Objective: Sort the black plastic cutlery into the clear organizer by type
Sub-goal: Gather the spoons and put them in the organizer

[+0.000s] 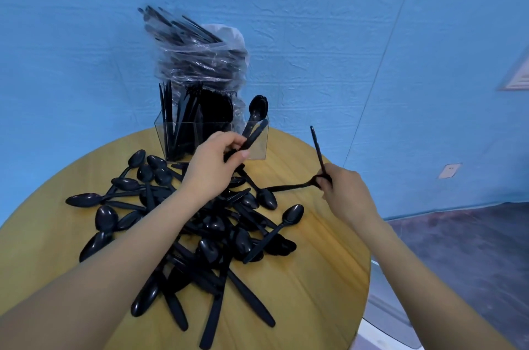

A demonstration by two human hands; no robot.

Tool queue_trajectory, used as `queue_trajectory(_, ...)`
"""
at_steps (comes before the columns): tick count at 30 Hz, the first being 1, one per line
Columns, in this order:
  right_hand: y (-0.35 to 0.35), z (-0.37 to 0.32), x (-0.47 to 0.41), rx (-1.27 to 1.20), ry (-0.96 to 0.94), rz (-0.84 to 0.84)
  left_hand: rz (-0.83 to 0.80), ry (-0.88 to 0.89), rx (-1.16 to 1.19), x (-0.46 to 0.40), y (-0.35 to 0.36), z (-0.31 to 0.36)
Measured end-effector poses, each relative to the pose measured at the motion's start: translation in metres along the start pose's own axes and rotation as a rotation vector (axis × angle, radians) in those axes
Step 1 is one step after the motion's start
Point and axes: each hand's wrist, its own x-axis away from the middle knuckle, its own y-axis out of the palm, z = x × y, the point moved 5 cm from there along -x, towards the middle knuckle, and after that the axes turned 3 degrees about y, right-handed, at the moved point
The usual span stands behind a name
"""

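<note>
On the round worktop, the left hand grips gathered spoons toward the organizer at frame centre; the right hand pinches two more pieces.

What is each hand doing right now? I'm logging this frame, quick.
Left hand: closed on a bunch of spoons over the organizer.
Right hand: closed on two pieces of cutlery; type cannot be told.

Bagged cutlery blurred, types indistinct.
</note>
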Motion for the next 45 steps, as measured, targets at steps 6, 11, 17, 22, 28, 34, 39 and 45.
queue_trajectory(6, -0.006, -0.011, -0.003, -0.159, 0.056, 0.052, 0.169, -0.031, 0.112, -0.007, -0.026, -0.001)
queue_trajectory(11, -0.005, -0.026, -0.002, -0.375, 0.103, 0.073, 0.26, -0.031, 0.184, -0.004, -0.042, -0.001)
queue_trajectory(17, 0.004, -0.043, 0.001, -0.663, 0.195, 0.054, 0.395, -0.09, 0.478, 0.005, -0.063, 0.002)
queue_trajectory(22, 0.016, -0.067, 0.011, -0.726, 0.171, -0.003, 0.405, -0.276, 0.673, 0.016, -0.055, -0.012)
queue_trajectory(28, 0.036, -0.091, 0.027, -0.741, 0.116, -0.094, 0.409, -0.468, 0.878, 0.032, -0.038, -0.021)
queue_trajectory(34, 0.042, -0.093, 0.035, -0.714, 0.118, -0.124, 0.475, -0.556, 0.757, 0.044, -0.038, -0.035)
queue_trajectory(39, 0.041, -0.093, 0.038, -0.682, 0.117, -0.117, 0.508, -0.626, 0.66, 0.05, -0.042, -0.047)
queue_trajectory(45, 0.042, -0.096, 0.044, -0.65, 0.086, -0.119, 0.532, -0.604, 0.659, 0.055, -0.047, -0.05)
